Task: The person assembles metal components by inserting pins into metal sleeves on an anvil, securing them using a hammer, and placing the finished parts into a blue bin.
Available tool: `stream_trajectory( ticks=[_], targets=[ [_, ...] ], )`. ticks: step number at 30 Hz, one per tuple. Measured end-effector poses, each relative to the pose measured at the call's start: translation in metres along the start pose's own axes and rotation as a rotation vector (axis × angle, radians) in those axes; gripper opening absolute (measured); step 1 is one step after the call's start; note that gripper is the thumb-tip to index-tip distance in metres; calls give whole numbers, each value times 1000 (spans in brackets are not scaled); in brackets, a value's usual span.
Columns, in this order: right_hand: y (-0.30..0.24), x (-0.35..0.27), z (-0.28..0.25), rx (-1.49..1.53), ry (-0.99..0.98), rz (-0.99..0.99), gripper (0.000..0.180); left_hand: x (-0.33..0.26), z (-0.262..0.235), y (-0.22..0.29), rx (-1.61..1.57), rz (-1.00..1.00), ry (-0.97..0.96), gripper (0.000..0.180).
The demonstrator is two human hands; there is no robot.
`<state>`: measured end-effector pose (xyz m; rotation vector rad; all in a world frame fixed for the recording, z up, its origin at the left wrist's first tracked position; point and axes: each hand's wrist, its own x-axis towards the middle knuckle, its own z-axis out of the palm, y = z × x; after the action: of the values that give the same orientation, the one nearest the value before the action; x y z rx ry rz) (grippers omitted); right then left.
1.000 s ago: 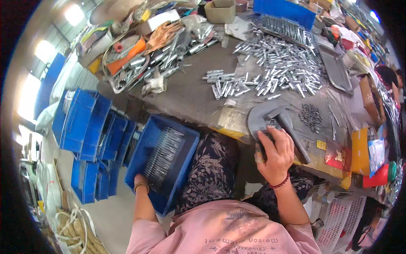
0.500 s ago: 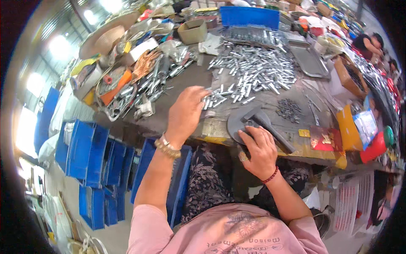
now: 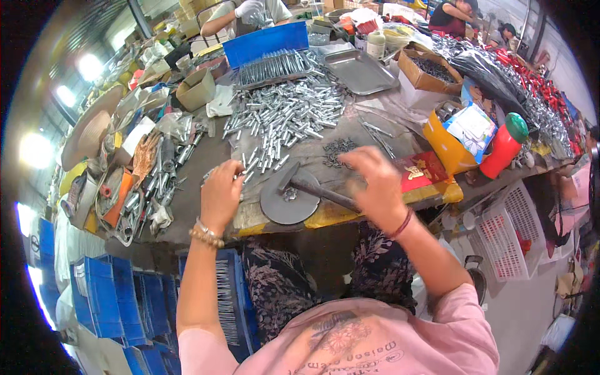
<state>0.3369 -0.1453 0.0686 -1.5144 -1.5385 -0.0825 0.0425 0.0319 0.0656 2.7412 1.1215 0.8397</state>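
My left hand (image 3: 220, 190) rests at the near edge of a big pile of silver metal sleeves (image 3: 281, 115), its fingers curled among a few loose ones; whether it grips one is unclear. My right hand (image 3: 370, 181) hovers, blurred, with its fingers spread just over the handle of a hammer (image 3: 315, 187). The hammer's head lies on a round grey metal disc (image 3: 284, 205) at the table's front edge. A small heap of dark screws (image 3: 337, 149) sits just beyond my right hand.
Blue bins (image 3: 103, 297) stand under the table at the left, one with thin rods (image 3: 226, 300) by my knee. A blue tray (image 3: 269, 44), a steel tray (image 3: 361, 72), an orange box (image 3: 445, 142), a red bottle (image 3: 503, 147) and a white basket (image 3: 507, 232) surround the spot. Other people (image 3: 247, 12) work across the table.
My left hand rose from the blue bin below the table to the sleeve pile. My right hand let go of the hammer and lifted toward the dark screws.
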Motion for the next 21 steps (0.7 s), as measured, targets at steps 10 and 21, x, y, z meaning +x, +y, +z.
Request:
stream_trajectory(
  ticks=[10, 21],
  targets=[
    [146, 64, -1, -582, -202, 345, 25, -53, 13, 59, -1018, -463, 14, 36],
    [105, 38, -27, -447, -136, 368, 19, -63, 12, 66, -938, -474, -34, 16]
  ],
)
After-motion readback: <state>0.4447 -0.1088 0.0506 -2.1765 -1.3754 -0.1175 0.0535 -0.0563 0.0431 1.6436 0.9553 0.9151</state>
